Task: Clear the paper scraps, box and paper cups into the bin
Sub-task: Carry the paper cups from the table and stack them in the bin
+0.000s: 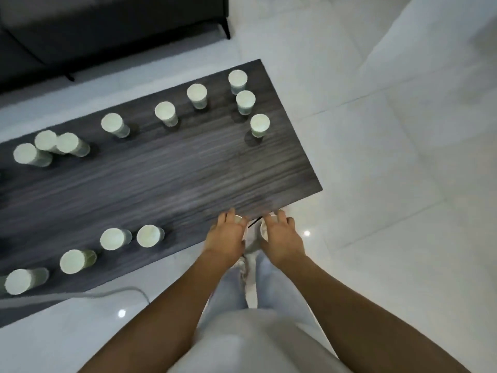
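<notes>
Over the near corner of the dark wood-grain table [161, 170], the left hand [226, 238] and right hand [282, 238] each curled their fingers over a small white paper cup [265, 230]. Other round-rimmed pale paper cups [165, 111] stood scattered along both table edges.

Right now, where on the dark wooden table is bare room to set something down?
The dark wood-grain table has a bare middle strip between the far row of white paper cups and the near row, widest toward the right end. The left end is crowded. Both hands, left and right, occupy the near right corner.
</notes>
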Demonstrator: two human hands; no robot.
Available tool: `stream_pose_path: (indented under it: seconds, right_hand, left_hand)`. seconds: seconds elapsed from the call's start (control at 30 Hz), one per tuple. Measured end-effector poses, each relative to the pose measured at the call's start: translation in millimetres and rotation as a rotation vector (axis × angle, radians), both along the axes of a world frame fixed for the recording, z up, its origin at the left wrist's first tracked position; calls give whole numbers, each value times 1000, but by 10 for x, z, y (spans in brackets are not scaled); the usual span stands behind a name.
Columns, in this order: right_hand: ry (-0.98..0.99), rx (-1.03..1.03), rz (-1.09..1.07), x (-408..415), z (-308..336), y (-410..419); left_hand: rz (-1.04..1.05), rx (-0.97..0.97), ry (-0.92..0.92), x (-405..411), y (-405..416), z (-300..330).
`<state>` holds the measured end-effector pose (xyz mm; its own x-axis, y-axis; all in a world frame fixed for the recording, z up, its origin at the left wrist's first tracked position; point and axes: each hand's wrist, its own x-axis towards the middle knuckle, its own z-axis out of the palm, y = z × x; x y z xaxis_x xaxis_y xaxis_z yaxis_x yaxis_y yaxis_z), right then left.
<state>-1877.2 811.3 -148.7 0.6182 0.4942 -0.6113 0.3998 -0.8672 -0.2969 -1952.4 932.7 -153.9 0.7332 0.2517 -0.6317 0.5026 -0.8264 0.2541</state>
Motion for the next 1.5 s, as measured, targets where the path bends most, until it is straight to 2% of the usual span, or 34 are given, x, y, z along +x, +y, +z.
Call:
stream_pose_path:
  seconds: [0.2, 0.37, 0.57, 0.83, 1.07, 1.5]
  right_hand:
    - [-9, 14, -305, -261, 463, -958]
    - [-74, 43, -561, -356, 750, -1980]
    - [-125, 62, -871, -506, 945, -3646]
    - [-153, 70, -1199, -844, 985, -5879]
    - [-157, 26, -1457, -1103, 921, -7339]
    - [-190, -35, -1757, -310, 938, -10088]
  left_hand:
    - [-296, 50, -44, 223, -664, 455]
    - [-547, 84, -125, 524, -1641, 721]
    - [-854, 48, -237, 787, -3380, 910]
    - [-1175, -34, -241, 831, -5782, 921]
    - [-1411, -95, -211, 893, -7522, 939]
    - [-1771, -128, -260, 2043, -10688, 1031]
